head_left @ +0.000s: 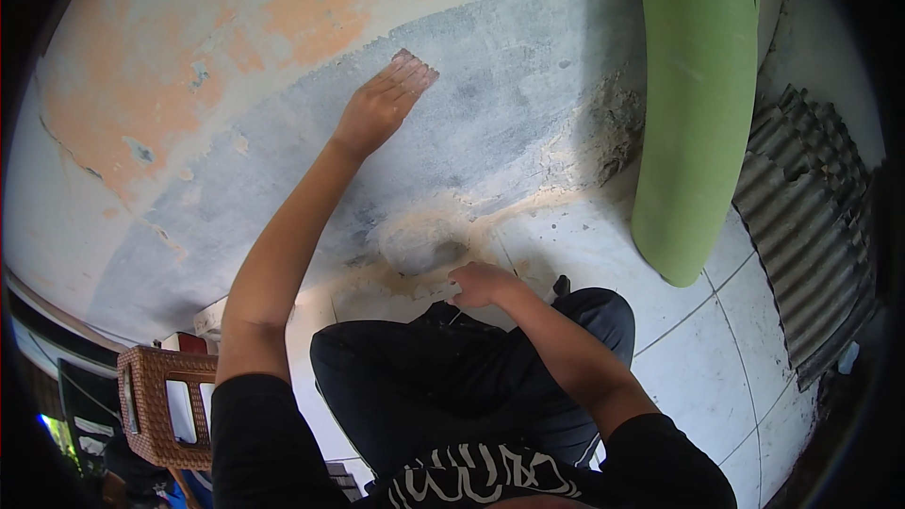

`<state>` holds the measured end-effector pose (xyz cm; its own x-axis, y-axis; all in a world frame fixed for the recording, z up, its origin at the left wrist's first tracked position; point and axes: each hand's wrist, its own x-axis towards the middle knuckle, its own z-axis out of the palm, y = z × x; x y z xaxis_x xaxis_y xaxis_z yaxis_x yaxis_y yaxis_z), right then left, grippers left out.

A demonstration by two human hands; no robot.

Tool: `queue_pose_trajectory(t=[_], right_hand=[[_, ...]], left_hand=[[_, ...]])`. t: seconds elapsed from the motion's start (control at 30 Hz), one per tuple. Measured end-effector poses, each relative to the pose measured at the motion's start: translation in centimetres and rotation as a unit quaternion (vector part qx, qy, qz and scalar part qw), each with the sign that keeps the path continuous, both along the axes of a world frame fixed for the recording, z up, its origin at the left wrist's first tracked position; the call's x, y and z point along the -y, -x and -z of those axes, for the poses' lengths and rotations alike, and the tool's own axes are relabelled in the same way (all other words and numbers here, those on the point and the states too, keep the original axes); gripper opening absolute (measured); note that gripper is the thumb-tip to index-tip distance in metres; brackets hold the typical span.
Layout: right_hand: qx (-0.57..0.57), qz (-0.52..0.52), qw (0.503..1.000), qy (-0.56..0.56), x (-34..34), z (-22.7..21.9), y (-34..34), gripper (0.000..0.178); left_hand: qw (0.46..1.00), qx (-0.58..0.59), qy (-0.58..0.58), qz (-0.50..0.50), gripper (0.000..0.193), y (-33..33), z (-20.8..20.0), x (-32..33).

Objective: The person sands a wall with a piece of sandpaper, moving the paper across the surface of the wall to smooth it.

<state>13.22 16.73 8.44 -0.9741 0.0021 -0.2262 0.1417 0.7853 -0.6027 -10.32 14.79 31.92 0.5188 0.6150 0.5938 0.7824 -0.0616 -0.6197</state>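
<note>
While reaching up the wall (311,113) with the left hand (379,115), seems to be rubbing down the grey patch (514,75), to judge from the white dust on the fingers (411,73). For the next move, likely calls for even pressure and a flat stroke across the grey, well short of the crumbled spot (613,124) to the right. As for the left grip, laid straight and flat, not clenched; cannot tell whether pinning something thin beneath. As for the patch, lies directly under those fingers, spreading to both sides and down toward the floor (683,353). With the right hand (479,285), curls loosely near the trousers (415,372), apart from the patch; cannot tell whether grasping anything.
</note>
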Motion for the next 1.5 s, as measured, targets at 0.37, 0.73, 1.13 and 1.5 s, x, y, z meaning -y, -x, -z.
queue_pose_trajectory(t=[0.37,0.73,1.13,1.5], right_hand=[[0.020,0.004,0.999,-0.043,0.6,-1.1,0.3,0.046],[0.021,0.013,0.997,-0.069,1.2,-0.5,0.2,0.042],[0.024,0.007,0.997,-0.068,0.7,-0.8,0.1,0.040],[0.016,0.011,0.997,-0.076,1.2,-2.4,-0.2,0.040]], left_hand=[[0.994,-0.073,-0.060,-0.056,0.036,-1.1,-12.8,5.9],[0.998,-0.049,-0.043,-0.027,0.043,3.2,-4.3,0.7],[0.989,-0.057,0.138,-0.016,0.043,0.8,-0.2,1.9],[0.986,-0.118,-0.098,-0.060,0.042,0.2,-18.6,2.1]])
